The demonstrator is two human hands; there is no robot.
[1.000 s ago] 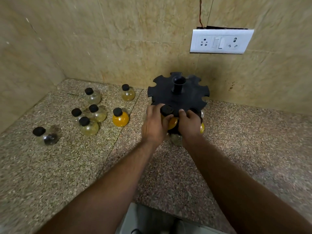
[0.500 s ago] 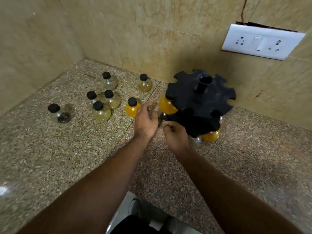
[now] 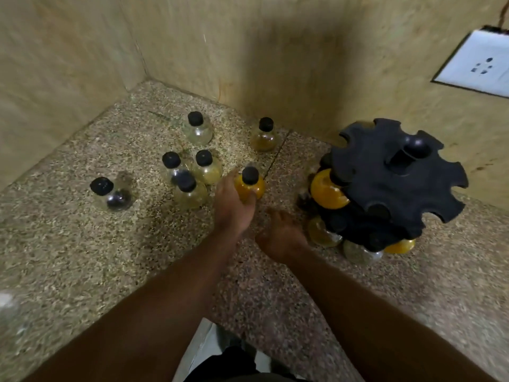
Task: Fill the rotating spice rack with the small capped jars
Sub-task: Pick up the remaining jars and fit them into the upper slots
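Observation:
The black two-tier spice rack [image 3: 399, 186] stands at the right near the wall. An orange jar [image 3: 327, 192] hangs in its upper tier, and pale and orange jars [image 3: 361, 253] sit in the lower tier. Several loose black-capped jars stand on the counter at the left, such as a pale jar [image 3: 189, 192] and a jar with dark contents [image 3: 111, 194]. My left hand [image 3: 232, 204] wraps around a loose orange jar [image 3: 250, 185] that rests on the counter, thumb across its front. My right hand [image 3: 283, 236] lies empty and loosely curled beside the rack's base.
Tiled walls meet in a corner behind the jars. A white socket plate [image 3: 479, 67] is on the right wall. The speckled stone counter [image 3: 82, 257] extends to the near left, and its front edge runs below my forearms.
Both hands left the rack, where an orange jar now hangs in the upper tier. My left hand went left and closed on the loose orange jar. The view swung left.

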